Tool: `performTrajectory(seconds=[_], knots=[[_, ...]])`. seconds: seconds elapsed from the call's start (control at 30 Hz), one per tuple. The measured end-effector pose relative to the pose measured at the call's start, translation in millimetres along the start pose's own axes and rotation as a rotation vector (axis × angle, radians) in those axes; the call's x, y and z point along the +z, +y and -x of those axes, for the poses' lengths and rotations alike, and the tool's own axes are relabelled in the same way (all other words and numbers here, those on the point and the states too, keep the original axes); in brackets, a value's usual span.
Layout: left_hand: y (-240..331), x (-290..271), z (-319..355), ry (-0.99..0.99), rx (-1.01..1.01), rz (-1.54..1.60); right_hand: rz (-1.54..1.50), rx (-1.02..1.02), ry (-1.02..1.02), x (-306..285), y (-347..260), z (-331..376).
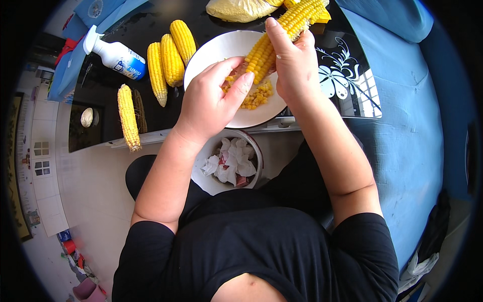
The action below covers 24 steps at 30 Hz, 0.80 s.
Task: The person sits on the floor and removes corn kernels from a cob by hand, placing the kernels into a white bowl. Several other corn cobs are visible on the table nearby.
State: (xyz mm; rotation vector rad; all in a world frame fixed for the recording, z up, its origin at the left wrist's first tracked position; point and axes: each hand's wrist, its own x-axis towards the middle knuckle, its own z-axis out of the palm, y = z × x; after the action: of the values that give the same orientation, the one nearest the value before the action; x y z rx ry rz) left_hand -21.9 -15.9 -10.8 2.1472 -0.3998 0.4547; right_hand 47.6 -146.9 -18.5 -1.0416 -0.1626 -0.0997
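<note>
Across the upper frame, black table (136,30). On it at upper middle, white bowl (209,53). Over the bowl, slanting to the upper right, cob (261,56). Closed round its middle with thumb on top, right hand (294,63). Half-open by its lower end, thumb and forefinger parted, contact unclear, left hand (214,93). Below, loose kernels (257,96).

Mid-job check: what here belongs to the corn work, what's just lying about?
Likely part of the job:
held cob
right hand
loose kernels
white bowl
other cobs

Probably just lying about:
spray bottle
small pale object
white bin holding crumpled tissues
</note>
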Motion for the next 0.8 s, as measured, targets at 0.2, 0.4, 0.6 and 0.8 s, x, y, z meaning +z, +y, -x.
performTrajectory(seconds=[0.2,0.4,0.6,0.8], knots=[[3.7,4.6,1.7,-0.034,-0.196,0.263,0.036,-0.014,0.021,2.3,-0.7,3.2],[4.5,4.0,0.6,-0.083,-0.200,0.235,0.099,-0.102,0.002,1.2,3.5,2.4],[-1.0,2.1,3.4,-0.048,-0.082,0.143,0.043,-0.022,0.020,2.3,0.4,3.1],[1.3,3.7,3.2,-0.059,-0.072,0.165,0.020,-0.020,0.003,3.7,-0.6,3.1]])
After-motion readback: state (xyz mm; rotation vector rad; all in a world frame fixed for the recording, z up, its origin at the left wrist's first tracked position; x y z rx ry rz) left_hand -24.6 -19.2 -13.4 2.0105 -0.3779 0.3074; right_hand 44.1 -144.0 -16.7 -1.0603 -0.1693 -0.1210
